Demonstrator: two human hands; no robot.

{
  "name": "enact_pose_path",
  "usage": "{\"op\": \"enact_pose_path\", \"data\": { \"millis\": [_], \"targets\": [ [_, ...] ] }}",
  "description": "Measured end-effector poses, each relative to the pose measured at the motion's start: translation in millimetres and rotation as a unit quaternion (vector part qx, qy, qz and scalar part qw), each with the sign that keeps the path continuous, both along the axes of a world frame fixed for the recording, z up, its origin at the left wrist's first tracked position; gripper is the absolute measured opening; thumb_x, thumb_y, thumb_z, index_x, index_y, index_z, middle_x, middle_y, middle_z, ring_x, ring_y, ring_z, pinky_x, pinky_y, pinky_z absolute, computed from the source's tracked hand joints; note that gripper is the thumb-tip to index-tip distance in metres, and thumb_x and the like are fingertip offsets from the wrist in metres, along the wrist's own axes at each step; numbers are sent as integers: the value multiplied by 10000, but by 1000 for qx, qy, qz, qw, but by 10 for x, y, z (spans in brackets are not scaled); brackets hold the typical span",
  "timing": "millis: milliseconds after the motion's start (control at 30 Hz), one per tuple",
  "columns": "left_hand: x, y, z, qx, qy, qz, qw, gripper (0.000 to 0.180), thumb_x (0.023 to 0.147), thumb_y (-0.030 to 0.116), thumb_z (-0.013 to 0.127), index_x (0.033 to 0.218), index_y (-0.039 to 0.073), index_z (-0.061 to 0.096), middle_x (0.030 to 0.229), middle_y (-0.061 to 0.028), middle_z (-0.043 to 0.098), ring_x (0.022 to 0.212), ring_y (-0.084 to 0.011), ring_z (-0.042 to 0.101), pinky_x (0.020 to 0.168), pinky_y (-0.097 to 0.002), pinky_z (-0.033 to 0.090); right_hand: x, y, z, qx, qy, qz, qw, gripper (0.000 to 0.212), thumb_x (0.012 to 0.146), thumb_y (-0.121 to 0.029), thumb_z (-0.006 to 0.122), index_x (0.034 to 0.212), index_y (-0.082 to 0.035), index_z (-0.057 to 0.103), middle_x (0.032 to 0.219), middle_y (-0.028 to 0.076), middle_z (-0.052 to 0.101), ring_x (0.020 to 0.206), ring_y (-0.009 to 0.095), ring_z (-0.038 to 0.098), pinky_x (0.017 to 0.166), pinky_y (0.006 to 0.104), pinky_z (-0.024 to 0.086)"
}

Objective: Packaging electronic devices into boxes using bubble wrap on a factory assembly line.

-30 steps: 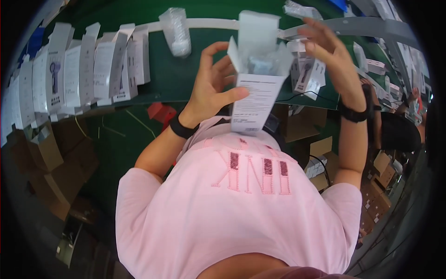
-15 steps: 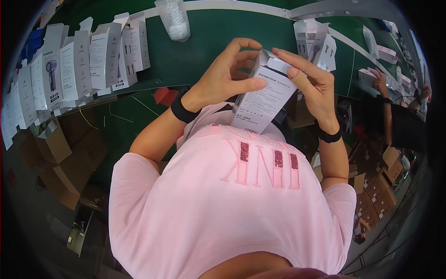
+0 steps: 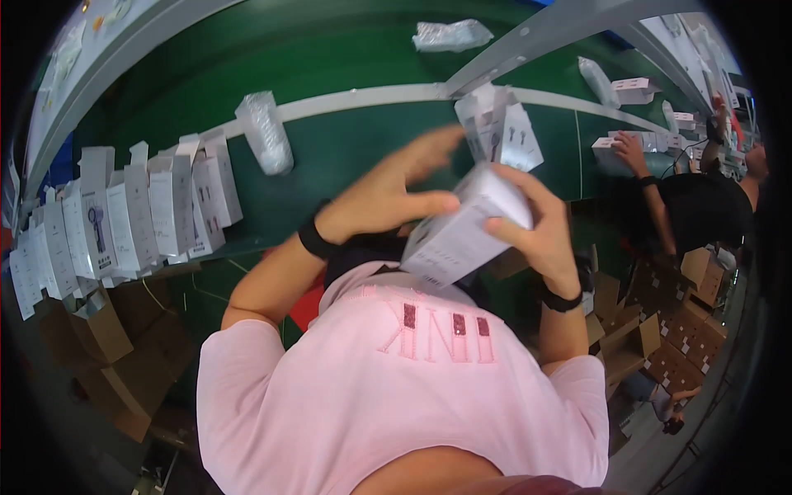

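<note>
White box [image 3: 462,235] (blurred) hides fingers.

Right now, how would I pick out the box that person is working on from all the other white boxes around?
Start at the long green belt with its row of upright white boxes along the left. Come in front of it, just above the pink shirt, where the left hand and right hand meet. The white box there is the only one held up, tilted, off the belt.

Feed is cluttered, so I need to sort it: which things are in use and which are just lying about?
In use:
left hand
right hand
white carton, held by both hands

Lying about:
row of white cartons
bubble-wrapped item
brown boxes
plastic bag
</note>
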State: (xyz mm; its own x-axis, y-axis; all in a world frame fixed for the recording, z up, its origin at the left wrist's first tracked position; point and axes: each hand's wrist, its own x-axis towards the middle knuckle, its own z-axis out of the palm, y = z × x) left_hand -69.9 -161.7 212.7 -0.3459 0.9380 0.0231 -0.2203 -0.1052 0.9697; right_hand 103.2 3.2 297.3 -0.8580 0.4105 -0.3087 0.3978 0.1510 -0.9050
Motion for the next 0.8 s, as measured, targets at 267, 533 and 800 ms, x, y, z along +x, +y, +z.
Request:
{"op": "enact_pose_path", "data": {
  "millis": [267,533,800],
  "targets": [
    [-1868,2067,-1430,-347,473,134,799,1130,632,393,843,1505,120,179,1379,-238,436,1276,-424,422,1039,-507,371,745,2634,-891,457,94,-311,828,524,860,-176,719,1279,67,520,1217,143,598,1050,212,578,954,330,450],
    [-2002,2977,-2050,-352,637,10,686,828,663,215,766,1398,392,428,1305,-174,484,1170,-394,527,919,-506,491,970,3347,-2260,512,-9,-268,816,715,785,-263,783,1335,52,451,1276,269,506,1188,386,485,1029,435,364],
    [-1525,1037,-951,-117,-269,140,946,396,900,277,589,1225,58,533,1203,-89,615,1079,-256,626,953,-435,505,85,1201,-437,310,201,-66,927,762,765,-53,762,1411,10,363,1409,201,446,1127,262,573,977,368,450]
  ]
}}
